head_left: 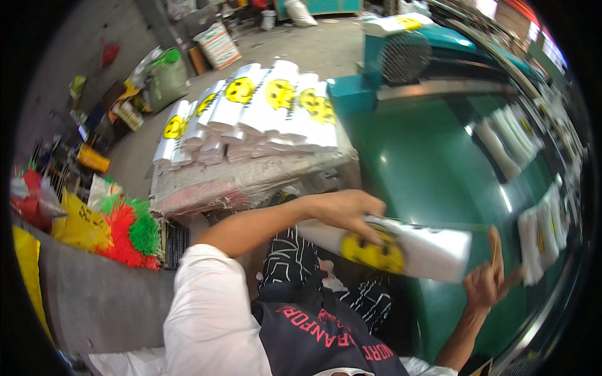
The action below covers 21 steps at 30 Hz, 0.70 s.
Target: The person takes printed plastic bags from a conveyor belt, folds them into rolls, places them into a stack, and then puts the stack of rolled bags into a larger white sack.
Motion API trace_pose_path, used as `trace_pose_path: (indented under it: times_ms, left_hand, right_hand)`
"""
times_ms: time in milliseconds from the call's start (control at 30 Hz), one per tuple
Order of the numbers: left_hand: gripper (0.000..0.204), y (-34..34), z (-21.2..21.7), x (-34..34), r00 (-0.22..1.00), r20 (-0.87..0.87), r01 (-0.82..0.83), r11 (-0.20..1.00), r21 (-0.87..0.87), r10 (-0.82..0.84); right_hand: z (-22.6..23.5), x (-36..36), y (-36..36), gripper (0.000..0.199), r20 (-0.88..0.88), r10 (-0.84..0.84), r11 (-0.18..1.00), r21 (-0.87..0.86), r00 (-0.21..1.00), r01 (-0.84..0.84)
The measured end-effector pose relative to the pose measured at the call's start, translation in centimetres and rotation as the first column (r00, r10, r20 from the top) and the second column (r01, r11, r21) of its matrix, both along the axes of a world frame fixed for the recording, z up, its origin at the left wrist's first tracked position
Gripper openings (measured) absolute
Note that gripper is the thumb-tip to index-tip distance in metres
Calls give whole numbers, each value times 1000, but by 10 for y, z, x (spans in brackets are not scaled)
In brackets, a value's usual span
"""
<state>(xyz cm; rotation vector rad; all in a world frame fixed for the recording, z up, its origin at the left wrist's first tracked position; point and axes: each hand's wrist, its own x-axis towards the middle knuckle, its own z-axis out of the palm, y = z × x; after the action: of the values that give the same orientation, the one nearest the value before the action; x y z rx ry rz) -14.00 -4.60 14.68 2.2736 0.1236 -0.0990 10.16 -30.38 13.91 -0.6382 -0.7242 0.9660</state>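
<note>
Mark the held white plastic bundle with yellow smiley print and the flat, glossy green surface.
White plastic bundle with yellow smiley print (390,255), head view: on the yellow print.
Flat, glossy green surface (423,160), head view: on its bare upper area.

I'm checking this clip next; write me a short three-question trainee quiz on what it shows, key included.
1. Which of the person's hands grips a white bundle printed with a yellow smiling face?

2. True or false: the pile of white bundles lies to the right of the green table.

3. Which colours are the bristly tufts at the picture's left?
a) blue and pink
b) red and green
c) black and orange

Key:
1. The left hand.
2. False; the pile lies to the left of it.
3. b
</note>
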Motion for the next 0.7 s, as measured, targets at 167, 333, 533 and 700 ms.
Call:
trace_pose_path:
  times_ms: [167,333,533,700]
  left_hand:
    - [35,67,23,-112,803,-145,-589,737,-331,578]
    - [44,195,67,-200,254,56,-848,251,-467,965]
    - [58,314,34,-222,135,-179,-977,101,-189,975]
    - [41,319,5,-196,265,-39,-953,255,-165,963]
  right_hand:
    - [-11,-26,122,60,593,491,871,-313,638,-380]
    - [-19,-107,317,59,501,435,891,-357,748,-280]
    - [-30,-220,497,74,447,326,907,-396,833,-143]
    - [-18,-243,512,90,326,279,832,-552,903,-58]
